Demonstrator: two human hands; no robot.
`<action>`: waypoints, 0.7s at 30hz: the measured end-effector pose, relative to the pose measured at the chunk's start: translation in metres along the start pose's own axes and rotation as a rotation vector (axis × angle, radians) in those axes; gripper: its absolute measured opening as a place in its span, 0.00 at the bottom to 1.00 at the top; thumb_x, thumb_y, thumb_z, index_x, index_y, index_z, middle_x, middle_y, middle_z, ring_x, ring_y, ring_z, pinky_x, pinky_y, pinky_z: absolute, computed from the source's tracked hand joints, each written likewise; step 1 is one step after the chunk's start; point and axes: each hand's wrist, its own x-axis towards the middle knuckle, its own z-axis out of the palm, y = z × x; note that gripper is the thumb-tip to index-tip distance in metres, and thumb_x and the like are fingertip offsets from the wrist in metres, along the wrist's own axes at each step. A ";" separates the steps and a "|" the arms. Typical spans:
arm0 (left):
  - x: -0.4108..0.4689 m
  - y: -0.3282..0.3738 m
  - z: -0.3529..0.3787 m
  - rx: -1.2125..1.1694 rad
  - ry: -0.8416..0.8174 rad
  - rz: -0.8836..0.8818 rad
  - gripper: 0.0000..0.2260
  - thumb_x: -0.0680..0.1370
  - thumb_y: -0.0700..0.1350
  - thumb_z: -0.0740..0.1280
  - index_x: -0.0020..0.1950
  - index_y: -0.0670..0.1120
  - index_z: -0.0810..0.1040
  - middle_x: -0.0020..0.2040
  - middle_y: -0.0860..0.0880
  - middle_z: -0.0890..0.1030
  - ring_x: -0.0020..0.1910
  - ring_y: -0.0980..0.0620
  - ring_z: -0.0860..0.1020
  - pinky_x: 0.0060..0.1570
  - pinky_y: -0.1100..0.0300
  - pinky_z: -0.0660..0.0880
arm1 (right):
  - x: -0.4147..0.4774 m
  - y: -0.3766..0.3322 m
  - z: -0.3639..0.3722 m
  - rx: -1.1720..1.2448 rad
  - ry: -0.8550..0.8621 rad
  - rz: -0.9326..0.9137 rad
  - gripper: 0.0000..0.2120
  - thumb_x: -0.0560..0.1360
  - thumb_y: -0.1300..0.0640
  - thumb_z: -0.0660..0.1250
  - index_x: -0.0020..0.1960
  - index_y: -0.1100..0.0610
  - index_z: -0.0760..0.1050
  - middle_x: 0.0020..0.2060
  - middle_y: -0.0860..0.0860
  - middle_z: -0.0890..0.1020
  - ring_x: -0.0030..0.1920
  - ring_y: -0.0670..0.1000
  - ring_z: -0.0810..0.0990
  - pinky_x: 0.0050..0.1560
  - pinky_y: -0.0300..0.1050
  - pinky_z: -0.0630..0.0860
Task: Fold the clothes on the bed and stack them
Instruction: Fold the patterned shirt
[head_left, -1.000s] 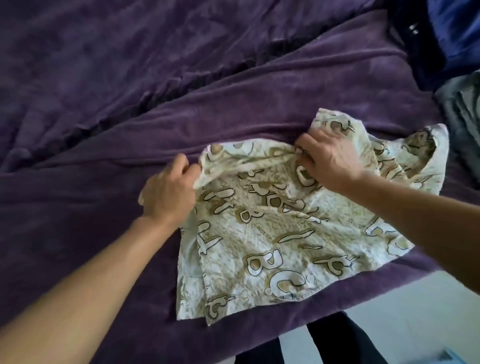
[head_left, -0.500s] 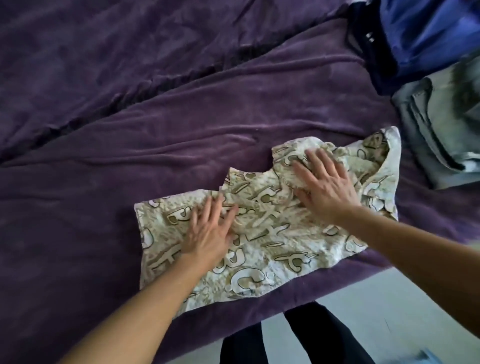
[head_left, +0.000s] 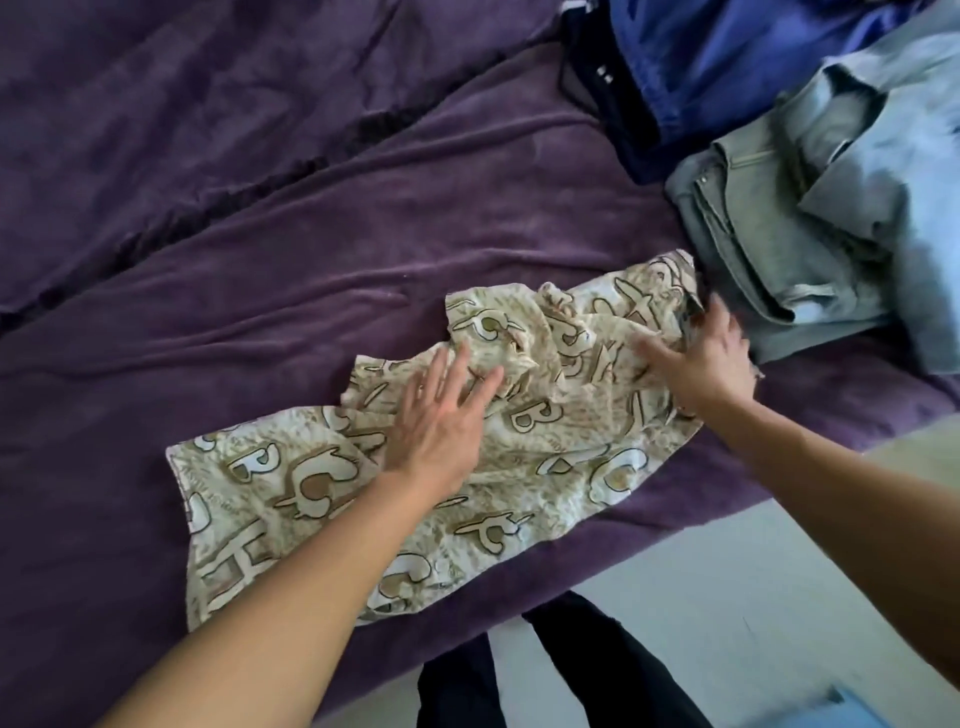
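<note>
The cream cotton garment printed with tan letters (head_left: 566, 441) was found spread on the purple plush bed cover (head_left: 260, 249), at its near edge, running from near left to far right. Its far portion was observed to be bunched and creased.

The left hand (head_left: 441, 421) was laid flat on the middle of the garment, fingers (head_left: 457, 369) straight and spread, nothing gripped. The right hand (head_left: 706, 358) was pressed on the far right end, fingers (head_left: 719, 312) extended though blurred, with no fabric seen to be pinched. This placement is judged to serve smoothing before a fold.

The cloth lay under both palms, the creased part between the two hands. The right fingertips reached the garment's right edge, just beside the folded pale blue denim jeans (head_left: 769, 234). A bright blue garment (head_left: 727, 57) was noted beyond.
</note>
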 end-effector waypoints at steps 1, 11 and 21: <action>0.007 0.010 0.007 0.029 -0.072 0.013 0.33 0.81 0.42 0.54 0.75 0.59 0.35 0.76 0.46 0.32 0.75 0.44 0.35 0.70 0.44 0.35 | 0.000 0.002 0.007 -0.007 -0.025 -0.009 0.52 0.65 0.29 0.67 0.77 0.53 0.49 0.72 0.57 0.65 0.71 0.59 0.64 0.68 0.60 0.63; -0.010 0.009 0.004 -0.089 0.018 -0.073 0.25 0.80 0.43 0.59 0.76 0.51 0.58 0.78 0.46 0.55 0.76 0.44 0.53 0.74 0.47 0.48 | -0.021 -0.023 -0.026 0.396 -0.084 -0.223 0.14 0.71 0.60 0.67 0.55 0.49 0.78 0.43 0.45 0.83 0.47 0.52 0.82 0.45 0.46 0.79; -0.131 -0.139 -0.034 -0.355 0.357 -0.937 0.14 0.77 0.36 0.61 0.61 0.37 0.77 0.58 0.34 0.75 0.58 0.34 0.72 0.58 0.45 0.70 | -0.190 -0.138 0.047 -0.130 -0.403 -0.916 0.29 0.78 0.63 0.60 0.76 0.50 0.56 0.59 0.54 0.76 0.50 0.54 0.79 0.46 0.49 0.80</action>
